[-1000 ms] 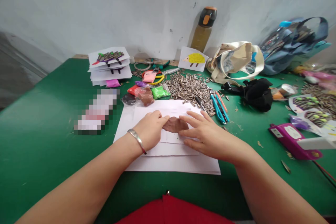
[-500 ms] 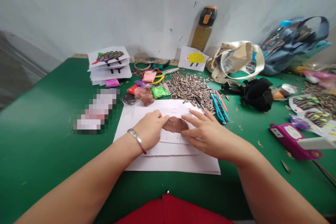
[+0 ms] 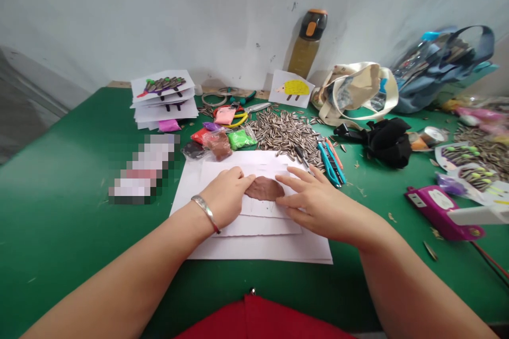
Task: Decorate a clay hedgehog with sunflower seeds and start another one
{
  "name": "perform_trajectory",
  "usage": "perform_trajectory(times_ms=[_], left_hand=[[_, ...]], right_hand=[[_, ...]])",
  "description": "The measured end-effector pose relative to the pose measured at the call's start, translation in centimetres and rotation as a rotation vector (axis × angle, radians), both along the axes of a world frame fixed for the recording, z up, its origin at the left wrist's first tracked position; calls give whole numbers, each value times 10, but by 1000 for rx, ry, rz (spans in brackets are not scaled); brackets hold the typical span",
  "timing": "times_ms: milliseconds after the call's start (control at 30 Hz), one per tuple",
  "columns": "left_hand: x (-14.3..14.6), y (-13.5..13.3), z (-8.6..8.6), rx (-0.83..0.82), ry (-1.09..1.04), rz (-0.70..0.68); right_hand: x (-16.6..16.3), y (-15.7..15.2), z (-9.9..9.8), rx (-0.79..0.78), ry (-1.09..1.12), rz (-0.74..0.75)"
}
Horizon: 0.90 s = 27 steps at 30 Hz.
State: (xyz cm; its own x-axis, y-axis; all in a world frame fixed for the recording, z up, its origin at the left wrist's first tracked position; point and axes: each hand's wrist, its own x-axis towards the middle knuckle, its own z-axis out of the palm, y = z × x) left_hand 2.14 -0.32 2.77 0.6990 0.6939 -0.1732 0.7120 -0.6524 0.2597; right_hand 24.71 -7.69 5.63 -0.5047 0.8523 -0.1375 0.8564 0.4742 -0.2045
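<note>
A flat, oval piece of brown modelling clay lies on a small white sheet with faint pencil lines below it. My left hand is closed, its fingers bent together, and a fingertip presses the clay's left edge. A silver bracelet circles that wrist. On the other side, my right hand is open with fingers spread, the tips at the clay's right edge. Larger white paper lies underneath the small sheet.
Behind the papers are bags of coloured clay, a heap of striped seeds, a blue cutter and scissors. Decorated cards are stacked at back left. A bottle and cloth bag stand by the wall; a magenta device lies right.
The view has shifted very slightly. Both hands stay at the clay's edges in almost the same pose, and the clay looks unchanged.
</note>
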Motion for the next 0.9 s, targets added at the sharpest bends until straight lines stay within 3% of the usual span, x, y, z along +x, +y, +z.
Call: perform_trajectory(times_ms=[267, 900], left_hand=[[-1, 1, -2, 4, -26, -10], [0, 1, -1, -2, -9, -8]], right_hand=[[5, 2, 8, -26, 64, -33], [0, 4, 0, -10, 68, -23]])
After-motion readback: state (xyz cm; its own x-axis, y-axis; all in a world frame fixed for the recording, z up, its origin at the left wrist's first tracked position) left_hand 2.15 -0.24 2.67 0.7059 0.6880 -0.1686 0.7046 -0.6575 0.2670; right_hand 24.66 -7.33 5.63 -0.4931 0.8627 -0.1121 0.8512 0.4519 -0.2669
